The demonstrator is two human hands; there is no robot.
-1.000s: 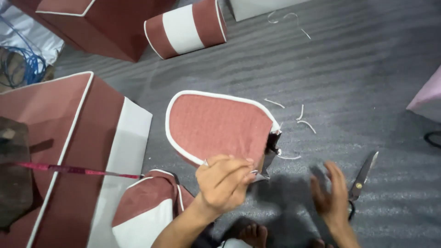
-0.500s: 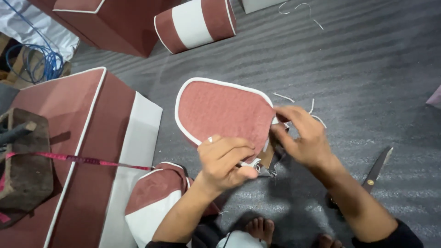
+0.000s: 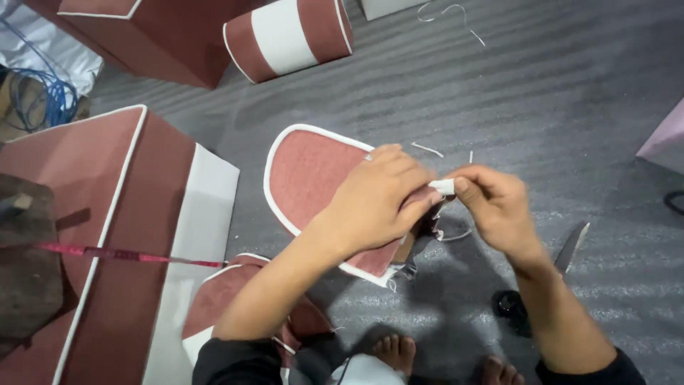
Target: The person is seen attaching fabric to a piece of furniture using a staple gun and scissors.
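Left hand (image 3: 377, 199) pressed on the rust-red panel (image 3: 313, 178) on the grey floor (image 3: 541, 85), grip closed on its edge. Right hand (image 3: 495, 203) just right of it, fingers pinched on the white piping end (image 3: 443, 187). Long axis running left-right. Half a second earlier, lower on the panel; scissors (image 3: 570, 246) untouched.

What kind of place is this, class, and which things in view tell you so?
Probably an upholstery workshop: piped red-and-white cushions, a bolster and scissors lie on grey floor sheeting.
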